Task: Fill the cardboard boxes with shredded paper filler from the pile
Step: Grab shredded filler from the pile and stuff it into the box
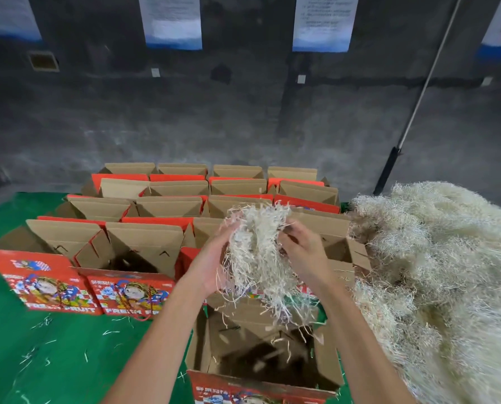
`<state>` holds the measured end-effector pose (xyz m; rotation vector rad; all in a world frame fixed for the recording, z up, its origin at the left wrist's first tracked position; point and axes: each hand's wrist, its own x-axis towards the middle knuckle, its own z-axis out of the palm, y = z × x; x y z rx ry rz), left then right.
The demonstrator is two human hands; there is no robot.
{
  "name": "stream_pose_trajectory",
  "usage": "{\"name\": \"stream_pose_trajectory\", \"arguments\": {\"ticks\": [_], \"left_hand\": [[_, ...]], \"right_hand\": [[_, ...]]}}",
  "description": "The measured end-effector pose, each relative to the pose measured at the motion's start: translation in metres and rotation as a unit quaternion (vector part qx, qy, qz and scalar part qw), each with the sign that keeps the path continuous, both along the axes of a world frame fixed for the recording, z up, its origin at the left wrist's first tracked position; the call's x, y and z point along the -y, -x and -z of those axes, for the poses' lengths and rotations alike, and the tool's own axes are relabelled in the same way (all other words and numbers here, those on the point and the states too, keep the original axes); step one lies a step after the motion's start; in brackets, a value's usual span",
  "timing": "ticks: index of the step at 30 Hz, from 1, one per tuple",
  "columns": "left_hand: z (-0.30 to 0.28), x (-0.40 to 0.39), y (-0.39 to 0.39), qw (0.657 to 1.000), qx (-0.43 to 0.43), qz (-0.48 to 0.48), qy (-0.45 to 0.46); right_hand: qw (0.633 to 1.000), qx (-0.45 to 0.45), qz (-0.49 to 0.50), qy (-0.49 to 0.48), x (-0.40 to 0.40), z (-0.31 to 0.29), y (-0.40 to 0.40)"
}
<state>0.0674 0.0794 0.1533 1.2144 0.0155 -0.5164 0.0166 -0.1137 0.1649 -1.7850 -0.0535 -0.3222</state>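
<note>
Step in hand — loading: left hand (pixel 211 266) and right hand (pixel 304 255), fingers curled, grip a clump of shredded paper (pixel 258 252) above the nearest open box (pixel 261 345); strands hang toward it; the pile (pixel 435 272) lies right; next move calls for lowering and release — inside the flaps.

Single head view looks forward and down, close over the hands; wall beyond.

wall (pixel 97 112): dark concrete | posters (pixel 172 21): pale | floor covering (pixel 68 345): green
</note>
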Motion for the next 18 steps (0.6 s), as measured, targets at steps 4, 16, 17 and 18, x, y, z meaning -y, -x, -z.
{"name": "stream_pose_trajectory", "arguments": {"ticks": [4,16,17,18], "left_hand": [[-0.004,0.009,0.011,0.999,0.02,0.009,-0.047],[0.001,0.015,0.017,0.98,0.134,-0.031,-0.144],[0.004,0.017,0.019,0.976,0.145,-0.041,-0.154],[0.008,0.02,0.021,0.973,0.157,-0.05,-0.165]], "right_hand": [[0.999,0.02,0.031,0.03,-0.012,0.007,0.001],[0.981,-0.001,0.184,0.06,-0.015,0.031,-0.009],[0.979,0.01,0.199,0.048,-0.016,0.03,-0.008],[0.978,0.017,0.205,0.043,-0.019,0.029,-0.009]]}}
